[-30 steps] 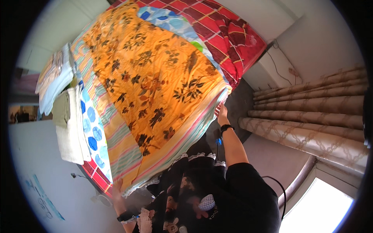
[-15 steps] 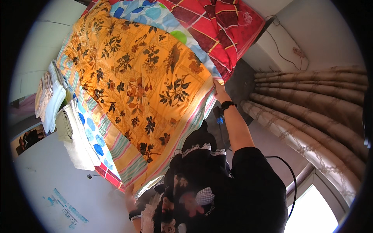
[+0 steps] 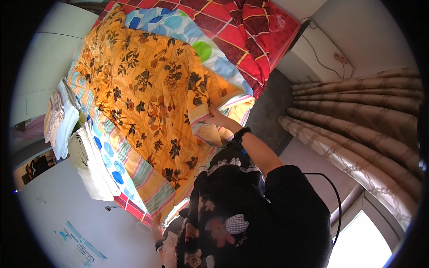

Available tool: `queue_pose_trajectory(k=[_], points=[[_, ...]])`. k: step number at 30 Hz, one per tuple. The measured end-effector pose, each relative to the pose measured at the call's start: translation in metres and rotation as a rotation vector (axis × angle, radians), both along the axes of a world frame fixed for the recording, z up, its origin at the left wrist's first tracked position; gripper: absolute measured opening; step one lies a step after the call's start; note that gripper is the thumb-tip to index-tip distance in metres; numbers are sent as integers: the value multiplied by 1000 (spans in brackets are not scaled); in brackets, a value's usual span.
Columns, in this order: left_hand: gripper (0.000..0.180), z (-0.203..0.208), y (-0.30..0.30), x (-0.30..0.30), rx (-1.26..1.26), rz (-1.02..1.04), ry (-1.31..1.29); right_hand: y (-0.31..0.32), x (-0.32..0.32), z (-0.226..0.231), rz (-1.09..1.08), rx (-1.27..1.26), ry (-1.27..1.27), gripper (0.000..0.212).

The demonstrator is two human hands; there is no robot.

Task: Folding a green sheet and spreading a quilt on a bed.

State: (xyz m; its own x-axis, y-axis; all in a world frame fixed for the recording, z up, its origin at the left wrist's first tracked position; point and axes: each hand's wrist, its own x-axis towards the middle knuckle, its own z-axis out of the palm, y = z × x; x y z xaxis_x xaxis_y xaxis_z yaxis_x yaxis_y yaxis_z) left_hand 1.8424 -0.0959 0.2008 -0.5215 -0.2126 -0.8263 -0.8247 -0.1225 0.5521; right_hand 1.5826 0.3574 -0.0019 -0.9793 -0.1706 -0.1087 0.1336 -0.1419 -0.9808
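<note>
An orange quilt (image 3: pixel 147 102) with dark leaf prints and a striped border is spread over the bed. My right hand (image 3: pixel 217 119) is closed on its striped edge, which is folded back over the top near the right side. My left hand (image 3: pixel 156 222) is at the quilt's near corner, low in the picture, closed on the striped border; its fingers are partly hidden. Beneath the quilt shows a white sheet with blue and green dots (image 3: pixel 225 70), and beneath that a red checked cover (image 3: pixel 223 27).
Folded cloths (image 3: pixel 91 165) are stacked along the bed's left edge, beside a pale wall (image 3: pixel 49 196). Beige curtains (image 3: pixel 353 120) hang on the right above a bright window (image 3: pixel 359 241). A cable (image 3: pixel 321 58) runs along the far right wall. Grey floor (image 3: pixel 270 114) lies between bed and curtains.
My right hand has moved left and toward me with the quilt edge, turning it back over the top and uncovering more dotted sheet. My left hand has shifted only slightly.
</note>
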Motion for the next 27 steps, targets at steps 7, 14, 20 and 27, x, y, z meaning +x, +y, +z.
queue_pose_trajectory(k=[7,14,20,27], points=[[36,8,16,-1,-46,55,24,37,31,-18,291,-284,-376,54],[32,-22,-16,14,31,56,-42,55,24,-35,-305,-984,-834,82],[30,-11,1,10,11,118,-50,49,10,-38,-563,-1083,-898,72],[29,-19,-6,13,-2,119,-13,40,-8,-18,-511,-1202,-842,55]])
